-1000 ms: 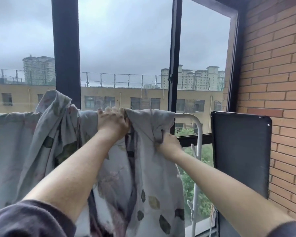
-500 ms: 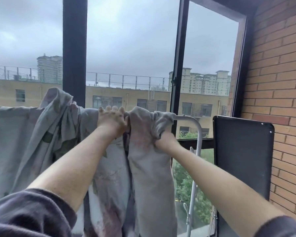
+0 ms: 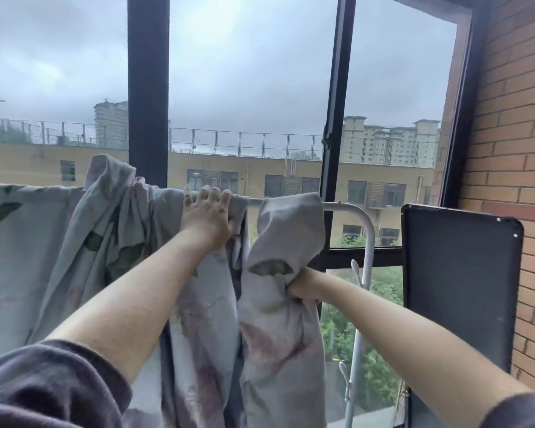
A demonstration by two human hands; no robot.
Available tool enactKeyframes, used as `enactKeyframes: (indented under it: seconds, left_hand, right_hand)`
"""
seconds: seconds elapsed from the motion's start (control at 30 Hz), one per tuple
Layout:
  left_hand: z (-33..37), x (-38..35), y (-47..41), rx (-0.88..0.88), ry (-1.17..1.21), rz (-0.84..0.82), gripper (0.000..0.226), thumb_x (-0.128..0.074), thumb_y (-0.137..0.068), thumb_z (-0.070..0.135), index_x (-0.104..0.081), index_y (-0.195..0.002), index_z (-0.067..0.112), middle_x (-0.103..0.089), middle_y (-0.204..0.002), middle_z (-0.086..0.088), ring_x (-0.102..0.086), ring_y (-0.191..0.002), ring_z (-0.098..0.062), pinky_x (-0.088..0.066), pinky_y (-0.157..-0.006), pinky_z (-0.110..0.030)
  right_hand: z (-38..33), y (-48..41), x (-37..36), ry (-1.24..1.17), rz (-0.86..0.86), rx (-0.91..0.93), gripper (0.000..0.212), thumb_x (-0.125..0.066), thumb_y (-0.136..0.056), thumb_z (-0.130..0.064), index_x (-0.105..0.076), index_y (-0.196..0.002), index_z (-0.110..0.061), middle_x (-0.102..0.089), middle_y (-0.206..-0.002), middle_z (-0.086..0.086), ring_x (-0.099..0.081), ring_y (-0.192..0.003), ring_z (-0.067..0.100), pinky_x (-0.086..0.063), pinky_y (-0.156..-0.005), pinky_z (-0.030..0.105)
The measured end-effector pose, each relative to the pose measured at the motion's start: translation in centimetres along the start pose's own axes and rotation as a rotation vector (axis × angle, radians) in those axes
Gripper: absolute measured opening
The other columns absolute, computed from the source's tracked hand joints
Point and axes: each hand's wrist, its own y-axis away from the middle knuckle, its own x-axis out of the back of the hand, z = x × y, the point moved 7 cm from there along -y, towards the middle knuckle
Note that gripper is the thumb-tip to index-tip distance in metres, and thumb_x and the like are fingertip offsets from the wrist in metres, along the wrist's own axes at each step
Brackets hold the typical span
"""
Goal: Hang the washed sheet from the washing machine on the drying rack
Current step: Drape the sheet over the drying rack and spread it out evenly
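Note:
A pale grey-green sheet (image 3: 37, 242) printed with dark leaves hangs over the top bar of a white drying rack (image 3: 357, 211) in front of the window. It lies spread at the left and bunched in the middle. My left hand (image 3: 206, 217) holds the sheet on the bar, fingers hooked over the top. My right hand (image 3: 303, 287) sits lower and grips a hanging fold of the sheet's right end; its fingers are buried in the cloth. A gap shows between the two bunched parts, with bare bar in it.
A black-framed window (image 3: 147, 88) stands right behind the rack. A black panel (image 3: 460, 288) leans at the right, next to the rack's upright. A brick wall (image 3: 513, 149) closes the right side. White clothes pegs (image 3: 355, 270) hang on the upright.
My right hand has dropped from the top bar and drawn the sheet's right end downward. The left hand's fingers have stretched over the bar. A gap has opened between the bunches.

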Motion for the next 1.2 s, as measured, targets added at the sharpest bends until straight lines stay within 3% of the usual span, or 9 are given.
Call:
enactKeyframes:
  seconds: [0.13, 0.3, 0.5, 0.63, 0.77, 0.87, 1.0, 1.1, 1.2]
  left_hand:
    - [-0.7, 0.0, 2.6, 0.006, 0.041, 0.105, 0.067, -0.054, -0.087, 0.044, -0.028, -0.144, 0.019, -0.025, -0.152, -0.006, -0.017, -0.143, -0.026, -0.001, -0.114, -0.06]
    - [-4.5, 0.1, 7.3, 0.241, 0.054, 0.234, 0.094, -0.054, -0.075, 0.069, -0.025, -0.145, 0.012, -0.017, -0.156, -0.012, -0.011, -0.145, -0.031, -0.012, -0.109, -0.063]
    - [-12.9, 2.2, 12.3, 0.735, 0.19, 0.342, 0.098, -0.072, -0.076, 0.046, -0.016, -0.147, 0.01, -0.014, -0.157, -0.016, -0.02, -0.141, -0.039, -0.023, -0.107, -0.059]
    - [-14.7, -0.3, 14.7, 0.924, 0.602, -0.075, 0.057, -0.062, -0.088, 0.036, -0.047, -0.129, 0.0, -0.059, -0.116, -0.018, -0.059, -0.099, -0.033, -0.043, -0.078, -0.033]
    - [-11.6, 1.1, 13.5, 0.9, 0.818, -0.268, 0.027, -0.052, -0.093, 0.023, -0.061, -0.079, 0.002, -0.056, -0.046, -0.008, -0.048, -0.032, -0.016, -0.034, -0.036, -0.015]
    - [-9.3, 3.8, 10.4, 0.851, 1.048, -0.171, 0.027, -0.05, -0.095, 0.02, -0.053, -0.071, 0.009, -0.058, -0.055, -0.005, -0.051, -0.042, -0.012, -0.037, -0.035, -0.016]
    - [-8.7, 6.6, 5.7, 0.834, 1.248, -0.015, 0.026, -0.045, -0.1, 0.025, -0.053, -0.078, 0.013, -0.054, -0.073, -0.002, -0.049, -0.06, -0.009, -0.045, -0.049, -0.015]
    - [-8.2, 8.1, 2.9, 0.776, 1.394, 0.055, 0.03, -0.041, -0.1, 0.015, -0.046, -0.07, 0.017, -0.049, -0.071, 0.0, -0.046, -0.058, -0.009, -0.04, -0.038, -0.013]
    - [-7.9, 8.1, 1.1, 0.756, 1.651, 0.051, 0.029, -0.036, -0.099, 0.011, -0.048, -0.073, 0.015, -0.051, -0.07, 0.0, -0.049, -0.057, -0.011, -0.042, -0.045, -0.019]
  right_hand:
    - [2.3, 0.3, -4.2, 0.32, -0.217, -0.073, 0.035, -0.043, -0.095, -0.021, -0.052, -0.124, -0.004, -0.059, -0.107, 0.01, -0.061, -0.094, 0.023, -0.056, -0.068, 0.03]
    - [0.8, -0.5, -2.5, 0.025, -0.059, -0.047, 0.026, -0.051, -0.085, 0.002, -0.043, -0.064, -0.011, -0.041, -0.06, 0.004, -0.044, -0.047, 0.012, -0.032, -0.038, 0.019]
    - [1.7, -0.9, -6.8, 0.346, -0.44, -0.014, 0.023, -0.056, -0.088, -0.01, -0.061, -0.111, -0.009, -0.057, -0.112, 0.004, -0.054, -0.109, 0.021, -0.053, -0.09, 0.03]
    - [-1.7, -1.4, -7.5, 0.277, -0.265, 0.139, 0.032, -0.055, -0.085, -0.013, -0.056, -0.117, -0.013, -0.054, -0.103, 0.002, -0.054, -0.089, 0.018, -0.052, -0.079, 0.033]
    - [-4.7, -0.6, -9.0, 0.263, -0.32, 0.229, 0.046, -0.057, -0.084, -0.014, -0.049, -0.129, -0.015, -0.058, -0.116, 0.003, -0.06, -0.098, 0.021, -0.055, -0.077, 0.032]
    - [-6.0, 0.1, -9.5, 0.302, -0.331, 0.306, 0.042, -0.054, -0.091, -0.019, -0.049, -0.133, -0.014, -0.056, -0.124, 0.004, -0.057, -0.092, 0.015, -0.053, -0.071, 0.023]
    - [-7.7, 0.8, -6.0, -0.15, -0.104, 0.42, 0.011, -0.063, -0.081, -0.009, -0.062, -0.091, -0.014, -0.059, -0.085, 0.001, -0.052, -0.059, 0.004, -0.04, -0.047, 0.013]
    - [-7.8, 1.5, -4.6, -0.337, -0.312, 0.321, 0.01, -0.062, -0.084, -0.01, -0.06, -0.092, -0.016, -0.061, -0.094, 0.004, -0.057, -0.085, 0.012, -0.046, -0.07, 0.022]
    - [-8.6, 1.4, -0.3, -0.66, -0.059, 0.395, 0.015, -0.062, -0.089, -0.023, -0.057, -0.102, -0.023, -0.063, -0.103, -0.001, -0.06, -0.1, 0.017, -0.048, -0.075, 0.026]
